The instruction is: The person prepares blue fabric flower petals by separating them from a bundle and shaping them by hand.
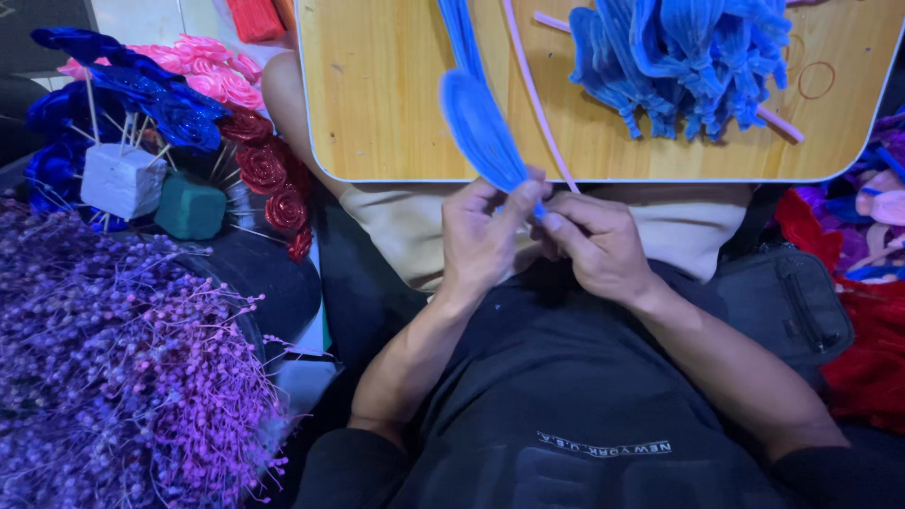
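At the near left lies a mass of purple dried flower sprigs (123,377). Farther left, blue glitter roses (123,94) on sticks stand in a white foam block (121,179), with a green foam block (190,209) just beside it. Pink roses (212,71) sit behind, and red glitter roses (269,174) lie to the right of the green block.

The left hand (481,240) is closed in a pinch on the lower end of a blue petal-shaped chenille loop (481,127); thumb and fingers press the stem together. The loop extends up and to the left over the near edge of the wooden surface (377,104). The right hand (599,245) is closed on the same stem end, touching the left hand.

A thin pink stem (533,90) runs across the surface. A pile of blue chenille stems (679,57) lies on its far right part. A black bag (787,302) rests at the right, with red material (872,349) beyond it
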